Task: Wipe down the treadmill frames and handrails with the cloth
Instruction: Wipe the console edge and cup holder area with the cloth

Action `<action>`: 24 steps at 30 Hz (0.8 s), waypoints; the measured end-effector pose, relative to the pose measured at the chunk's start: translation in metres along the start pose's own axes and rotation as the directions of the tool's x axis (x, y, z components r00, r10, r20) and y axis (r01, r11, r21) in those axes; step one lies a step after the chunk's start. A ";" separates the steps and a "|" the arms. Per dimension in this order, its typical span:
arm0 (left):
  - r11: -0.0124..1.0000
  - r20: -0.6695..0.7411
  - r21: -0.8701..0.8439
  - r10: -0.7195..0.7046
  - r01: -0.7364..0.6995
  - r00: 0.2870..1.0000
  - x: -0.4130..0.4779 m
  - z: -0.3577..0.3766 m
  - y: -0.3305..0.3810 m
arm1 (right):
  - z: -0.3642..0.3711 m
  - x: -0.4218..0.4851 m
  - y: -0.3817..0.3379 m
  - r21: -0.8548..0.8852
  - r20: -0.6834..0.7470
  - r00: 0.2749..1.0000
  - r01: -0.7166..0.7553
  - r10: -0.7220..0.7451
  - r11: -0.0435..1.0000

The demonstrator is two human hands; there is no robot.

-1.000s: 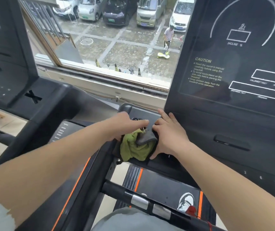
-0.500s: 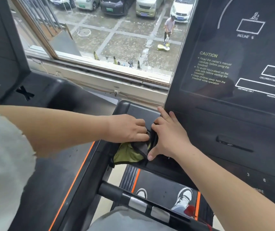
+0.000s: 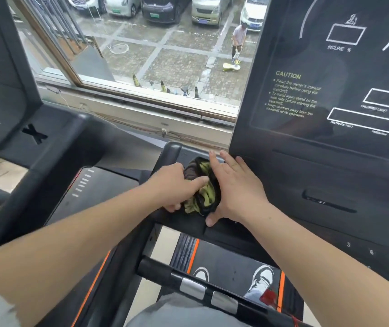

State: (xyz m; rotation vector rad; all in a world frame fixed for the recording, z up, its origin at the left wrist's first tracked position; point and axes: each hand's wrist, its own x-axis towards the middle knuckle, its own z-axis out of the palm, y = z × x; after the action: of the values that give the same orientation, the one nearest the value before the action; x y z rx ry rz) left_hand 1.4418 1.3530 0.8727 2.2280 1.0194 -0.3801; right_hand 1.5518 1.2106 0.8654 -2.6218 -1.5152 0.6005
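Note:
A crumpled green and dark cloth (image 3: pixel 200 190) lies bunched on the black tray ledge (image 3: pixel 181 223) at the left side of the treadmill console (image 3: pixel 325 175). My left hand (image 3: pixel 173 185) holds the cloth from the left, index finger stretched across it and the other fingers curled at its lower edge. My right hand (image 3: pixel 234 187) lies flat against the cloth's right side, fingers straight and pointing toward the window, thumb on the ledge. Part of the cloth is hidden under both hands.
A black handrail bar (image 3: pixel 160 271) with silver grip sensors (image 3: pixel 192 287) crosses below my arms, above the belt deck (image 3: pixel 231 263). A second treadmill (image 3: pixel 54 147) stands close on the left. A window sill (image 3: pixel 141 114) runs behind the console.
The cloth has shifted a little further up the ledge toward the window and is now bunched tighter between both hands. My left index finger now stretches over it.

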 end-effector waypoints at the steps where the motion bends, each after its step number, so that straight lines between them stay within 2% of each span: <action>1: 0.969 -0.017 0.201 0.153 -0.147 0.988 -0.001 -0.011 -0.004 | 0.001 0.000 0.000 0.002 -0.002 1.000 0.003 -0.003 1.000; 2: 0.855 -0.017 0.407 0.359 -0.322 0.933 -0.002 -0.021 -0.006 | 0.002 0.000 0.001 0.008 -0.009 1.000 0.001 -0.001 1.000; 3: 0.664 0.055 0.563 0.565 -0.493 0.823 -0.002 -0.032 -0.007 | 0.001 0.000 0.001 0.015 -0.017 1.000 -0.003 0.003 1.000; 4: 0.431 0.204 0.654 0.691 -0.622 0.693 0.001 -0.039 -0.012 | 0.000 0.000 0.000 0.022 -0.023 1.000 -0.007 0.008 1.000; 5: 0.229 0.376 0.673 0.713 -0.704 0.591 0.007 -0.041 -0.016 | -0.002 0.000 0.000 0.024 -0.025 1.000 -0.011 0.012 1.000; 6: 0.117 0.491 0.660 0.681 -0.743 0.543 0.014 -0.040 -0.021 | -0.003 -0.002 0.000 0.022 -0.019 1.000 -0.016 0.016 1.000; 8: 0.083 0.505 0.637 0.706 -0.766 0.497 0.033 -0.032 -0.027 | -0.006 -0.004 -0.001 0.016 -0.006 1.000 -0.026 0.026 1.000; 11: 0.097 0.381 0.608 0.835 -0.788 0.398 0.053 -0.022 -0.025 | -0.006 -0.003 -0.003 0.035 -0.010 0.999 -0.038 0.039 0.999; 13: 0.087 0.349 0.643 0.851 -0.761 0.392 0.060 -0.014 -0.028 | -0.006 -0.003 -0.005 0.085 -0.028 0.998 -0.059 0.062 0.995; 14: 0.116 0.314 0.671 0.850 -0.732 0.423 0.061 -0.011 -0.031 | -0.007 -0.003 -0.006 0.099 -0.030 0.997 -0.067 0.070 0.993; 16: 0.292 0.183 0.703 0.806 -0.648 0.562 0.053 -0.001 -0.035 | -0.011 -0.005 -0.006 0.108 -0.011 0.997 -0.078 0.080 0.991; 18: 0.547 0.044 0.686 0.627 -0.480 0.778 0.033 0.012 -0.030 | -0.015 -0.007 -0.008 0.116 0.004 0.997 -0.077 0.077 0.990; 19: 0.653 -0.024 0.665 0.502 -0.361 0.864 0.022 0.019 -0.022 | -0.017 -0.008 -0.009 0.121 0.012 0.997 -0.072 0.071 0.990; 20: 0.744 -0.096 0.621 0.384 -0.247 0.918 0.013 0.026 -0.013 | -0.020 -0.010 -0.010 0.126 0.025 0.998 -0.067 0.065 0.990; 22: 0.877 -0.215 0.475 0.187 -0.065 0.958 0.004 0.040 0.000 | -0.024 -0.012 -0.012 0.121 0.038 0.998 -0.062 0.058 0.991; 24: 0.969 -0.215 0.242 0.000 0.053 0.977 -0.003 0.039 0.006 | -0.024 -0.012 -0.014 0.103 0.040 0.997 -0.066 0.063 0.993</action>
State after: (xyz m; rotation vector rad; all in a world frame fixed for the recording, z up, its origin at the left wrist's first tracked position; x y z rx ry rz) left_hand 1.4450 1.3225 0.8480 2.5235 1.1690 -0.2964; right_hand 1.5433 1.2115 0.8949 -2.6038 -1.3732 0.7155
